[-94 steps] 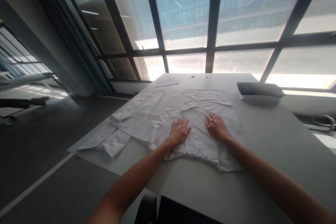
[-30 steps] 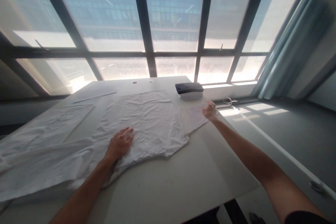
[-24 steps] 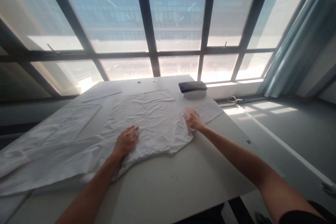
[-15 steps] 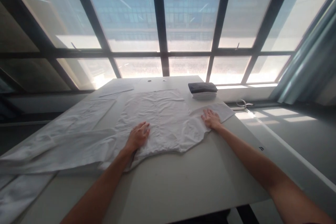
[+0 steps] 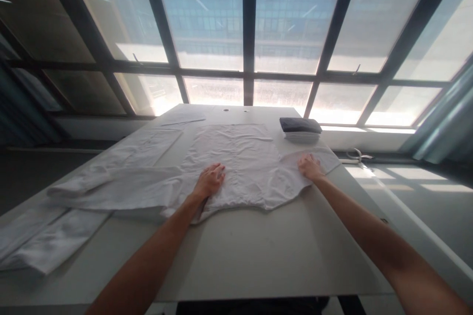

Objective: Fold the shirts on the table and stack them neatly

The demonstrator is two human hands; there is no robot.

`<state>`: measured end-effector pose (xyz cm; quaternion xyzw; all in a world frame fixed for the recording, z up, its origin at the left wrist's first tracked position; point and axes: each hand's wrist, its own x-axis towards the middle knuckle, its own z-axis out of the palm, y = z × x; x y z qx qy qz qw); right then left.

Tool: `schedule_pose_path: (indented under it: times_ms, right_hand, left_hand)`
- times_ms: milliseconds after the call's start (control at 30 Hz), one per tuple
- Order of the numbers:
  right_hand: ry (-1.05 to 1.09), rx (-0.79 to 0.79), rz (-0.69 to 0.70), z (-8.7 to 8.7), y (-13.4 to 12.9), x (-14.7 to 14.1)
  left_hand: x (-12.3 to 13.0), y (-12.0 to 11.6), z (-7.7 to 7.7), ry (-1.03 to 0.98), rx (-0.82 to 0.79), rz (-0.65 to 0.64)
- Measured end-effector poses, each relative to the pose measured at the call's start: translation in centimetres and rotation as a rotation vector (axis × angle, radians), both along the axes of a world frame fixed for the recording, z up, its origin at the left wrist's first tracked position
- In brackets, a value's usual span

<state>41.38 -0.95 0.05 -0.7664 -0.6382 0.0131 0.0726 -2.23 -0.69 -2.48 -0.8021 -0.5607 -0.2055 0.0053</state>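
A white long-sleeved shirt (image 5: pixel 242 157) lies spread on the white table, its middle wrinkled. My left hand (image 5: pixel 210 180) rests palm-down on the shirt left of its centre, near the edge closest to me, with the fingers stretched forward. At the right, my right hand (image 5: pixel 309 166) presses on the shirt where the right sleeve (image 5: pixel 327 156) begins, fingers extended over the cloth. The left sleeve (image 5: pixel 144 188) reaches out to the left, wrinkled, over other white cloth. Neither palm can be seen.
More white garments (image 5: pixel 74 236) lie along the table's left side. A folded stack with a dark piece (image 5: pixel 300 125) on top sits at the far right of the table (image 5: pixel 240 261). Behind are tall windows; a white cable (image 5: pixel 356 155) lies beyond the right edge.
The camera view has turned left, so everything sits further right in the picture. My right hand's fingers look less spread than before. Both hands stay on the shirt.
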Motion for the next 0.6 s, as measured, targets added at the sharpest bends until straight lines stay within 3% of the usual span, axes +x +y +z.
schedule_pose_path:
  times_ms: [133, 233, 500, 600]
  right_hand:
    - [0.031, 0.015, 0.157, -0.9, 0.0, -7.0]
    - [0.031, -0.033, 0.279, -1.6, -0.5, -9.9]
    - [-0.002, 0.035, 0.165, -2.0, -0.6, -5.8]
    - [0.018, 0.164, 0.145, -1.2, -1.3, -6.1]
  left_hand:
    - [0.0, -0.2, 0.1, 0.008, -0.011, -0.002]
    - [0.0, -0.5, 0.4, -0.010, -0.028, 0.005]
    - [0.2, -1.1, 1.3, -0.056, -0.109, -0.022]
    - [-0.4, -2.2, 2.2, -0.055, -0.152, -0.072]
